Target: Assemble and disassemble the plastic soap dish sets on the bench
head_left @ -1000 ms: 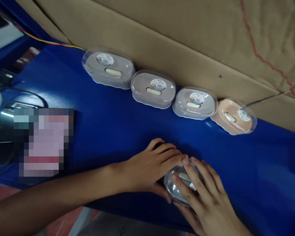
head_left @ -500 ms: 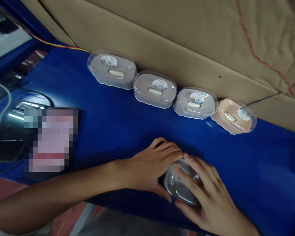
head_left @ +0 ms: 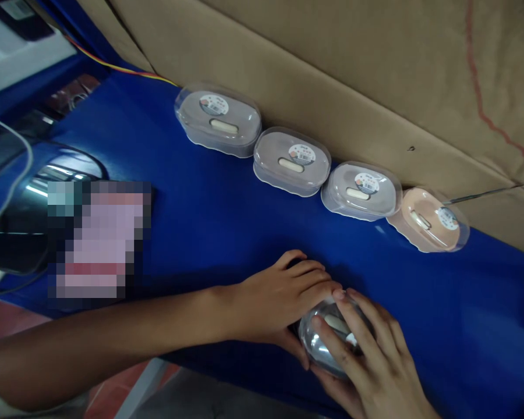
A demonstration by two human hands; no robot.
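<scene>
Near the front edge of the blue table, a dark grey oval box with a clear lid is held between my two hands. My left hand wraps its left side, thumb in front and fingers behind. Over the top and right side lies my right hand, its fingers curved on the lid. Part of the box is hidden under the fingers. Behind stand a grey box, a second grey box, a third grey box and a peach box, all with clear lids and round labels.
A phone with a blurred screen lies at the left of the blue table. Beside it are a black glossy device and a white cable. Brown paper covers the wall behind the boxes.
The view has shifted, so the row of boxes appears further right. The held box has tilted or turned a little, and its pale handle now shows between my fingers.
</scene>
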